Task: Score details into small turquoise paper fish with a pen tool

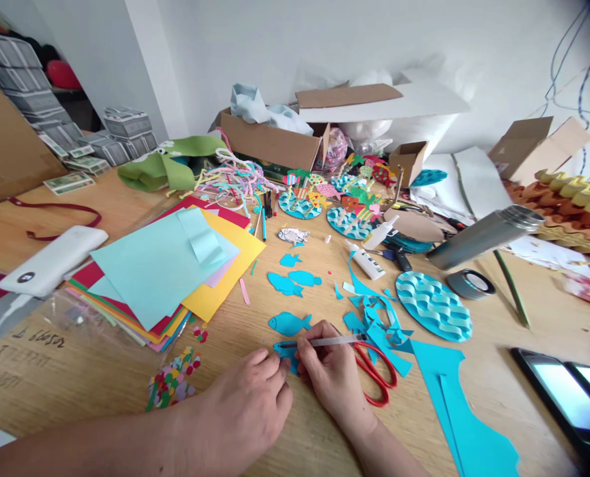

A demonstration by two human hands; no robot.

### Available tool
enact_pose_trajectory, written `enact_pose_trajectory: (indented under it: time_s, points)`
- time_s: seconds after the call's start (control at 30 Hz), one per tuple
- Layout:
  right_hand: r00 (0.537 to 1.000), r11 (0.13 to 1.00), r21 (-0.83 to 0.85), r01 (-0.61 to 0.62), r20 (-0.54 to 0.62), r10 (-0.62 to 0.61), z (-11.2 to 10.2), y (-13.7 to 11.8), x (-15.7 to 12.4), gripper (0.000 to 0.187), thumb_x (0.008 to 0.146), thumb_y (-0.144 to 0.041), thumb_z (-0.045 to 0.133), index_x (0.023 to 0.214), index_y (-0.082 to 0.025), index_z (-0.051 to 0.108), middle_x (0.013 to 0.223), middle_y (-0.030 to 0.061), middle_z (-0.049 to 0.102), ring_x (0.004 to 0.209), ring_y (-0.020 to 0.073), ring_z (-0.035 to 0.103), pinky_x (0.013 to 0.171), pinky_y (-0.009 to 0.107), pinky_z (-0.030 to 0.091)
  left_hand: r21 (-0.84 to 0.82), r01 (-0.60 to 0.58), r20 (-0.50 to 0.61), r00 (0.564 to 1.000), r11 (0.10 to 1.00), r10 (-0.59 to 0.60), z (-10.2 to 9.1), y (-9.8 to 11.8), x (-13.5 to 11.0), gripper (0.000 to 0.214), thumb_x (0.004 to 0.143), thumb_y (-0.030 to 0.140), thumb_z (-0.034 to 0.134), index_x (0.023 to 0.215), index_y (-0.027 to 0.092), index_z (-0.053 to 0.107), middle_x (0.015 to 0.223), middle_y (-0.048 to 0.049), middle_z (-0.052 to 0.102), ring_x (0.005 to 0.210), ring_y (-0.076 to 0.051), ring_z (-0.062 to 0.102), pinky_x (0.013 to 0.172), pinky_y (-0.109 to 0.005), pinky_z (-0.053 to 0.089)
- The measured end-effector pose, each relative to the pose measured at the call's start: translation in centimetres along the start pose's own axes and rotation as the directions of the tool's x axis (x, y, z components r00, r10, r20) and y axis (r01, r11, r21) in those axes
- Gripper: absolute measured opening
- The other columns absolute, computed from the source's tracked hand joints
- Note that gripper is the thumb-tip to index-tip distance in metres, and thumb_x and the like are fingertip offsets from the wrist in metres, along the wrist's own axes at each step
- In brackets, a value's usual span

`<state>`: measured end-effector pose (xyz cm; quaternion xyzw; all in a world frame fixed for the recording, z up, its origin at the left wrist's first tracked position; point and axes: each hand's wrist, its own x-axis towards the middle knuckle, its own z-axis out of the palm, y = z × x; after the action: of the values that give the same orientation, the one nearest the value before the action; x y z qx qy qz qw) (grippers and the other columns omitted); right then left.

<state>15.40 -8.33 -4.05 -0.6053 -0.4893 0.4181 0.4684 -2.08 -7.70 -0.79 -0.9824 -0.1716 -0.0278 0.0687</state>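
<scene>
My right hand (333, 371) is closed round a pen (343, 340) with a pale barrel. Its dark tip meets a small blue paper fish (285, 347) on the wooden table. My left hand (247, 403), fingers curled, presses the edge of that fish against the tabletop and partly covers it. Just beyond lies another cut-out fish (287, 323) with lines drawn on it. Farther back are several more blue cut-outs (285, 283) and a white paper fish with a drawn outline (293, 235). Red-handled scissors (380, 377) rest right of my right hand, their blades under blue scraps (374, 321).
Coloured paper sheets (150, 265) and round confetti (175, 381) are at left, near a white power bank (56, 258). At right are a wavy blue disc (434, 305), tape (471, 283), a metal flask (483, 235) and a phone (553, 391). Glue bottles (367, 262) lie centrally.
</scene>
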Motion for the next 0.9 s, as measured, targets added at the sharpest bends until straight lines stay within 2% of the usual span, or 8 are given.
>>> enact_pose_trajectory:
  time_s: [0.37, 0.53, 0.9]
  points:
    - [1.0, 1.0, 0.014, 0.002, -0.008, -0.001, 0.0, 0.04, -0.1, 0.027, 0.087, -0.042, 0.066, 0.073, -0.023, 0.053, 0.055, -0.0027, 0.057, 0.041, 0.0139, 0.051, 0.038, 0.023, 0.039, -0.007, 0.007, 0.026, 1.0, 1.0, -0.007, -0.07, 0.05, 0.11, 0.016, 0.089, 0.02, 0.055, 0.097, 0.012, 0.066, 0.098, -0.0115, 0.07, 0.093, -0.025, 0.06, 0.084, -0.04, 0.046]
    - [1.0, 1.0, 0.012, 0.005, -0.002, -0.005, 0.0, -0.02, -0.03, 0.025, 0.087, -0.04, 0.065, 0.073, -0.023, 0.053, 0.056, -0.0031, 0.056, 0.042, 0.0132, 0.049, 0.038, 0.023, 0.038, -0.016, 0.001, 0.011, 1.0, 1.0, -0.001, 0.11, 0.03, 0.03, 0.017, 0.09, 0.021, 0.053, 0.098, 0.013, 0.066, 0.103, -0.012, 0.07, 0.098, -0.025, 0.06, 0.085, -0.039, 0.046]
    - [1.0, 1.0, 0.015, 0.008, -0.003, -0.008, 0.02, 0.13, -0.01, 0.025, 0.088, -0.04, 0.066, 0.074, -0.023, 0.053, 0.056, -0.0025, 0.057, 0.043, 0.0138, 0.051, 0.04, 0.023, 0.039, -0.013, -0.001, 0.022, 1.0, 1.0, 0.002, -0.15, -0.02, 0.1, 0.018, 0.09, 0.021, 0.054, 0.098, 0.012, 0.068, 0.099, -0.011, 0.07, 0.094, -0.025, 0.061, 0.083, -0.039, 0.048]
